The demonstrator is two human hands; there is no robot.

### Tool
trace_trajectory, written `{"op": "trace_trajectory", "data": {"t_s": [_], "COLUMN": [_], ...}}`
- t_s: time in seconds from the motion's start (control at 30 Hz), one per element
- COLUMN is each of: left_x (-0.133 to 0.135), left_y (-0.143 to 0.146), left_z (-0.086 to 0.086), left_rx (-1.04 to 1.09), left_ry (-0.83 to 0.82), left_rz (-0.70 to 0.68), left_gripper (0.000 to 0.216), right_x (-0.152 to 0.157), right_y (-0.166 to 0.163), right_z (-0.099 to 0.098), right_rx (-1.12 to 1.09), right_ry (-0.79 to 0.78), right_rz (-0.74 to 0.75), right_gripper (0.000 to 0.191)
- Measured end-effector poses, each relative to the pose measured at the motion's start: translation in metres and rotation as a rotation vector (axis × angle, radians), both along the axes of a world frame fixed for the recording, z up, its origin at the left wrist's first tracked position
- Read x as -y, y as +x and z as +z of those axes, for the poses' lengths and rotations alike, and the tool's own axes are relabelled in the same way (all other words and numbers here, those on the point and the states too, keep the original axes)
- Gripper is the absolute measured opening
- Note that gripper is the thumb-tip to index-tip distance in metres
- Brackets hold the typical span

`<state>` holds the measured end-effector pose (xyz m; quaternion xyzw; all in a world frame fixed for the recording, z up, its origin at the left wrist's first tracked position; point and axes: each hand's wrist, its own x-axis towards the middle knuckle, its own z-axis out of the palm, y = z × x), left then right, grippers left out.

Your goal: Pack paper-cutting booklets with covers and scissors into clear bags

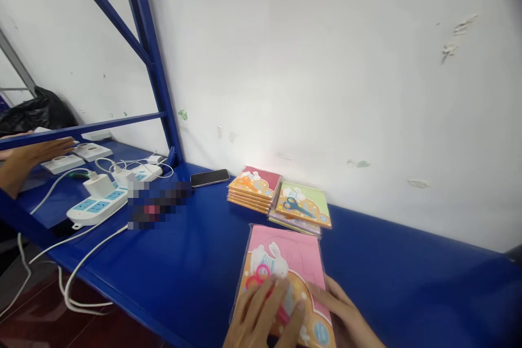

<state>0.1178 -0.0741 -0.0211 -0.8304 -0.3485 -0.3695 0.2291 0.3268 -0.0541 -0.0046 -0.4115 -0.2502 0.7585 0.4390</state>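
A pink and orange paper-craft pack (296,247) in a clear plastic sleeve lies before me at the table's front. Its face shows a white rabbit and pink scissors (263,272). My left hand (261,312) rests on the front of the pack, fingers and thumb spread across it and partly covering the scissors. At the right edge, my right hand (342,310) grips the pack with its thumb on the front; its other fingers are mostly hidden. Just behind are a stack of red-topped packs (255,185) and a smaller stack topped by a green pack (305,204) with blue scissors.
A phone (210,178) lies on the blue table (196,250) near the wall. At left are a blurred-out dark object (159,209), a white power strip (101,206) with plugs and cables, and a blue metal frame (150,60). Another person's hand (44,149) shows beyond it.
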Motion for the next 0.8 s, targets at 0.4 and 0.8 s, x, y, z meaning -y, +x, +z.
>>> {"op": "trace_trajectory", "data": {"t_s": [0.4, 0.8], "left_x": [-0.041, -0.059], "left_y": [0.014, 0.013], "left_z": [0.077, 0.061], "left_rx": [0.304, 0.757], "left_ry": [-1.064, -1.834], "left_rz": [0.048, -0.195], "left_gripper": [0.031, 0.040], "right_x": [-0.008, -0.032], "right_y": [0.059, 0.085], "right_z": [-0.003, 0.003], "right_rx": [-0.034, -0.129], "right_ry": [-0.038, -0.224], "right_rz": [0.161, 0.383], "right_gripper": [0.028, 0.072]}}
